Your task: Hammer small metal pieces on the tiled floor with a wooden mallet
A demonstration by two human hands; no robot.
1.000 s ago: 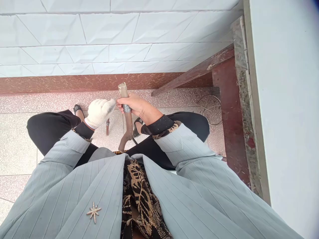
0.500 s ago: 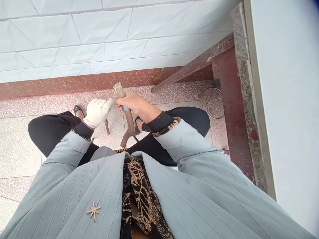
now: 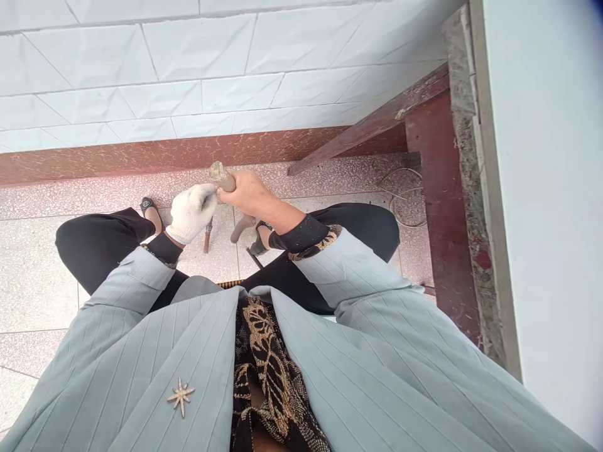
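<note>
My right hand [image 3: 252, 193], bare, is wrapped round a forked wooden stick [image 3: 224, 178]. The stick's pale cut end points up toward me, and its lower branch shows below the hand. My left hand [image 3: 192, 212] wears a white knitted glove. Its fingers are curled closed right beside the stick, near my right fingertips; what they pinch, if anything, is too small to make out. On the floor under the gloved hand is a slim thing with a reddish-brown handle [image 3: 207, 237], its upper part hidden by the glove.
Ahead stands a white tiled wall [image 3: 198, 47] with a reddish-brown skirting. To the right are a dark red wooden frame [image 3: 436, 188] and a loop of pale cable [image 3: 402, 196] on the speckled floor. My knees and shoes flank the hands.
The stick has tipped, so its cut end now faces me and its fork has swung up behind my right hand. The silvery wrapping is now hidden. My gloved hand has turned and moved slightly right.
</note>
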